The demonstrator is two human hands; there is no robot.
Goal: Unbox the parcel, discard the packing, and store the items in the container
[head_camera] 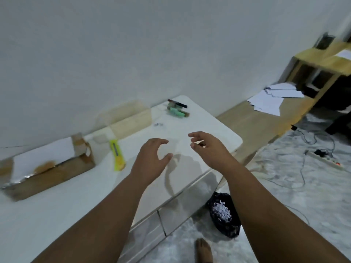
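An opened brown cardboard parcel lies on the left of the white table, its flaps up and a white inside showing. My left hand and my right hand hover over the middle of the table, fingers spread, holding nothing. At the far end of the table lie several small items, green and dark. A clear container stands against the wall behind the parcel. On the floor right of the table sits a black bag with white shredded packing in it.
A yellow box cutter lies between the parcel and my left hand. Small bits lie near the container. A wooden shelf with loose papers stands to the right. Cables and a power strip cross the floor. My bare foot is below.
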